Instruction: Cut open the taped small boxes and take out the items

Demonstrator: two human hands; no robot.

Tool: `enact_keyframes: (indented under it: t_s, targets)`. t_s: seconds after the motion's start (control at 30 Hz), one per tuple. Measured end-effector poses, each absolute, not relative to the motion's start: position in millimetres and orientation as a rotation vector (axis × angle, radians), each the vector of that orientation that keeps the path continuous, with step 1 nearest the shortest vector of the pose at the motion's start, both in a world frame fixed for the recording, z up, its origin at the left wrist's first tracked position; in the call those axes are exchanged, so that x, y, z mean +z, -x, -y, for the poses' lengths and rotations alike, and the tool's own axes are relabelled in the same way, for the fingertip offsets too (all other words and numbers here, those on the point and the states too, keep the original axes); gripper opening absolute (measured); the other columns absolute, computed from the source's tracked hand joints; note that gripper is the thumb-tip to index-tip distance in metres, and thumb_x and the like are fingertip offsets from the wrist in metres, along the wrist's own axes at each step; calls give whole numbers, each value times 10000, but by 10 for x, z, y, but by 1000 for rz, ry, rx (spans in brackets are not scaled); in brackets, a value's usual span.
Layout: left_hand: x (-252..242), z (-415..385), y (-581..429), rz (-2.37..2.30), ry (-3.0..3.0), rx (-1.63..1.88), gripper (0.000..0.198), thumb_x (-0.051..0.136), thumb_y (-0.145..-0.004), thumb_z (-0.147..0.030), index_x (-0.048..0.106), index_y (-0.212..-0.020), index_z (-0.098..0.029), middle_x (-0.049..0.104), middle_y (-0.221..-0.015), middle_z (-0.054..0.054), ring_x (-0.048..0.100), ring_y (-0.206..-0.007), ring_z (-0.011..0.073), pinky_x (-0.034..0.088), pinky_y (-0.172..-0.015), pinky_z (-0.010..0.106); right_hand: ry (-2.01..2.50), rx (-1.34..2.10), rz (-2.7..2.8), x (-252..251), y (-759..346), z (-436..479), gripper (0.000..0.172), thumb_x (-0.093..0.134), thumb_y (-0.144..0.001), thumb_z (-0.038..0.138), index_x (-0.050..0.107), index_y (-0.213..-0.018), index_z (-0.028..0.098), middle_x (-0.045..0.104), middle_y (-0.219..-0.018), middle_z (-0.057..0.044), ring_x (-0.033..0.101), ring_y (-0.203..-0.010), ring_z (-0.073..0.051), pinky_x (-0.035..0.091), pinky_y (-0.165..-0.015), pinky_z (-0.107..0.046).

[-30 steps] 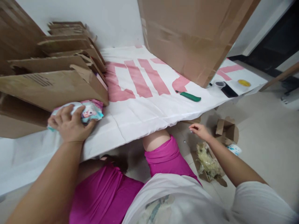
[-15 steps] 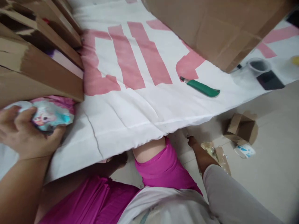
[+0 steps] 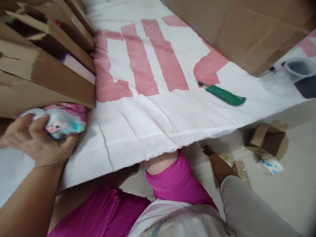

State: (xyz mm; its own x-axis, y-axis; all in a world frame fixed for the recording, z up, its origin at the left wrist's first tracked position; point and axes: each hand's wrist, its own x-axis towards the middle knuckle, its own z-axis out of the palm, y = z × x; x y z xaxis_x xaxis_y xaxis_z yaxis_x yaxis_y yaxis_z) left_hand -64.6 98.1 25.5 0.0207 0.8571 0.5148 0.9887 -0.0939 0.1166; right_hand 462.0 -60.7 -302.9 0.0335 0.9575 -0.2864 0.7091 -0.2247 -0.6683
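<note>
At the left, my left hand [image 3: 46,138] has its fingers and thumb curled round a crinkled pink and light-blue plastic packet [image 3: 65,121] printed with a picture. The packet rests on the white cloth beside the cardboard box's lower corner, and a whitish round part shows by my fingertips. My right hand [image 3: 208,150] is low, below the cloth's front edge, close to my knee; its fingers are too small and dark to make out. A green utility knife [image 3: 225,94] with its blade tip out lies on the cloth, apart from both hands.
Open cardboard boxes [image 3: 61,79] stand in a row at the left. A large carton [image 3: 237,33] sits at the back right, near a clear plastic cup [image 3: 300,68] and a dark flat object [image 3: 307,87]. On the floor lie a small open box [image 3: 269,140] and a blue-patterned paper cup [image 3: 271,166].
The view has shifted left, so most things appear farther right. My left hand keeps its grip on the packet, and my right hand stays low below the table edge.
</note>
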Motion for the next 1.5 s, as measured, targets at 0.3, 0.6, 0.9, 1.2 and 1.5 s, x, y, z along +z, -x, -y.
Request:
enact_keyframes:
  t_s: [0.3, 0.6, 0.9, 1.2, 1.5]
  targets:
    - [132, -1024, 850, 1688, 2019, -664, 692, 557, -724, -577, 514, -1281, -168, 425, -1396, 152, 327, -1309, 357, 209, -1057, 523, 1841, 1355, 1524, -2034, -4248, 548, 225, 576, -904, 357, 640, -908, 141, 662, -816, -28, 628, -689, -138, 536, -635, -296]
    - [154, -980, 839, 1741, 1991, -628, 600, 603, -733, -478, 548, -1270, -217, 472, -1396, 155, 375, -1313, 335, 188, -1078, 497, 834, 1402, 1827, 136, -3194, 190, 78, 622, -831, 277, 663, -871, 225, 664, -832, -50, 613, -752, -157, 500, -677, -279]
    - [89, -863, 923, 1461, 2154, -811, 452, 503, -812, -549, 620, -1138, -258, 502, -1363, 158, 299, -1367, 387, 158, -1061, 596, 700, 1205, 1635, 286, -1045, -1212, 133, 611, -718, 236, 585, -845, 210, 605, -707, 28, 550, -614, -118, 464, -574, -244]
    - [91, -844, 788, 1323, 2206, -877, 265, 523, -837, -415, 637, -980, -224, 585, -1205, 173, 421, -1269, 349, 328, -1020, 545, 674, 1078, 1658, -6, -912, -1232, 120, 590, -739, 198, 620, -854, 218, 664, -754, 12, 615, -678, -146, 502, -680, -290]
    - [202, -844, 764, 1473, 2216, -1466, 36, 587, -782, -188, 619, -793, -200, 628, -880, 72, 570, -886, 219, 467, -817, 383, 686, 1046, 1625, 67, -922, -1193, 166, 565, -802, 214, 610, -961, 208, 695, -881, -31, 650, -765, -157, 515, -718, -293]
